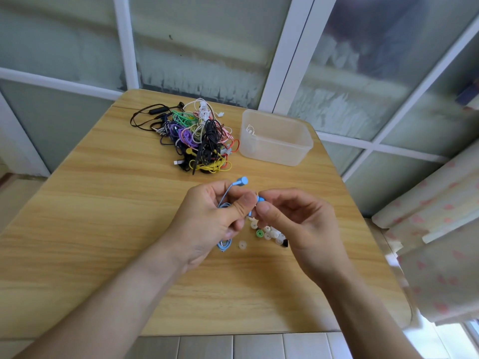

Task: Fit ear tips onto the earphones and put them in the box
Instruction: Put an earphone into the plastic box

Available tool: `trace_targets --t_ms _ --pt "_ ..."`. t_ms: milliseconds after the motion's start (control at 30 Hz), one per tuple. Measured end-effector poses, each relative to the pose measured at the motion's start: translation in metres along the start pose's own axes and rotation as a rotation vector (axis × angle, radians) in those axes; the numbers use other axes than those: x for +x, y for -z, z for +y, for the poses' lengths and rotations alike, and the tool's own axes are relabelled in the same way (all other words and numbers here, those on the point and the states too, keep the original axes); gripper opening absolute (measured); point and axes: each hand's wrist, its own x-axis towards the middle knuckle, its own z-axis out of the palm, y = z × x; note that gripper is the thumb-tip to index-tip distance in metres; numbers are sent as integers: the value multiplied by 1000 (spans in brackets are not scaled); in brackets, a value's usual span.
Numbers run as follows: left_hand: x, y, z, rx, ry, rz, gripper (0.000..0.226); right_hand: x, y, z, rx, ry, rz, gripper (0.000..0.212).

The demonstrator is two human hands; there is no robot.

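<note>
Box [276, 141] holds one white earphone [250, 130]; both hands' grips [207, 224] [300, 224] pinch blue earphones [260, 199].

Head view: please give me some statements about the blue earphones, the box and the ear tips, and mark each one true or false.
1. Both hands hold the blue earphones. True.
2. The plastic box has its lid on. False: it stands open, with no lid.
3. The loose ear tips lie on the table below the hands. True.
4. The pile of tangled earphones lies inside the box. False: it lies on the table, beside the box.
5. The left hand rests flat on the table. False: its fingers grip the blue cable.
</note>
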Motion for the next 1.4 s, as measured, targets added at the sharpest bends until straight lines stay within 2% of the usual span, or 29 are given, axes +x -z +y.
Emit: trace_targets --t_ms 133,267,433,533,633,733,867,967,1067,1200,1300,1400 --pt "0 1 1 -19 36 -29 30 0 0 -2 -132 102 -24 17" --pt "0 1 0 -41 63 -25 41 0 5 0 -96 37 -23 31" --pt "0 -2 0 -14 80 -27 31 1 2 2 -153 30 29 32" --pt "3 -3 0 187 28 0 33 6 -1 3 -312 67 27 30" --pt "7 -1 0 503 -119 36 39 17 1 0 -445 41 -53 39" --pt "11 5 4 649 -143 10 47 28 -3 -3 -573 12 -135 26" --pt "20 13 17 535 -77 -25 48 41 -13 -8 -492 28 -77 14" --pt "27 18 28 368 -52 -15 36 52 -19 -18 -490 71 -46 9" --pt "34 20 32 269 -83 79 28 75 -16 -32 -589 116 6 9" --pt "42 25 37 240 -211 244 20 127 2 -59 -642 132 184 5" --pt "47 32 35 385 -337 428 8 174 17 -70 -673 129 268 7" --pt "52 40 33 609 -393 495 9 214 28 -67 -826 73 295 11"
